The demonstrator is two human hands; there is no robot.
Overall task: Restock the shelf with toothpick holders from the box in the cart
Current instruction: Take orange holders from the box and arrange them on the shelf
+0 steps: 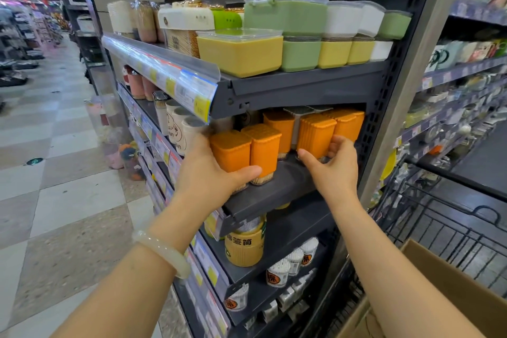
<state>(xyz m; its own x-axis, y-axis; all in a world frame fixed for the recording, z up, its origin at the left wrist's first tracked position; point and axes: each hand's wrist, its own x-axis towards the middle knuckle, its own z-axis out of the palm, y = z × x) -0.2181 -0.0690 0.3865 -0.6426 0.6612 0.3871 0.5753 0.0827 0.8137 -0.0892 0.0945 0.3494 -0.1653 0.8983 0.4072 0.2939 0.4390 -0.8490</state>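
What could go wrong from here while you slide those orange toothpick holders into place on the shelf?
The left hand grips two orange holders at the shelf's front edge, so one might tip off. The right hand pushing the right-hand row could topple the tightly packed holders behind.

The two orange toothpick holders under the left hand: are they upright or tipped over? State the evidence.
Upright. Both orange holders stand on their clear bases on the dark shelf, caps up, with the left hand wrapped around them.

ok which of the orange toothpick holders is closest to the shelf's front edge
The leftmost orange holder, gripped by the left hand; the others stand further back.
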